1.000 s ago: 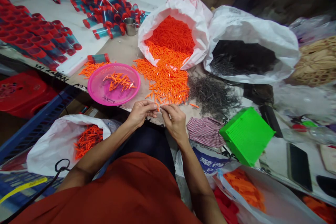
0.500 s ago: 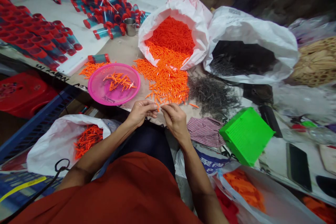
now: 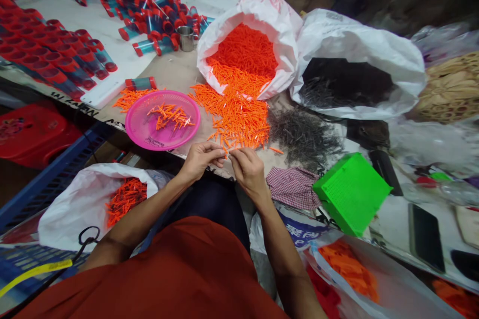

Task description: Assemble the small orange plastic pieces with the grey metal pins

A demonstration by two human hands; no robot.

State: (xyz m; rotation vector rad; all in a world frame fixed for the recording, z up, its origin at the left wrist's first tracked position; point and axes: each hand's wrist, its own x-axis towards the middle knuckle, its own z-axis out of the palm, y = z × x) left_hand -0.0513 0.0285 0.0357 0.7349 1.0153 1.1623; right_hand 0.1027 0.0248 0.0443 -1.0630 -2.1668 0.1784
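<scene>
My left hand (image 3: 200, 159) and my right hand (image 3: 247, 169) meet at the table's near edge, fingertips pinched together on a small orange plastic piece (image 3: 227, 151). Just beyond them lies a spilled heap of orange pieces (image 3: 235, 114) that runs out of an open white bag (image 3: 258, 10). To the right of the heap sits a pile of thin dark metal pins (image 3: 303, 134). A pink plastic bowl (image 3: 142, 127) holding several orange pieces stands left of my hands.
A second white bag (image 3: 359, 45) of dark pins lies at the back right. A green box (image 3: 352, 192), a checked cloth (image 3: 294, 187) and a phone (image 3: 424, 237) lie to the right. Red-capped blue tubes (image 3: 56, 55) cover the back left. A bag of orange pieces (image 3: 82, 199) sits below the table.
Both hands stay at the same spot, with only slight finger movement around the orange piece.
</scene>
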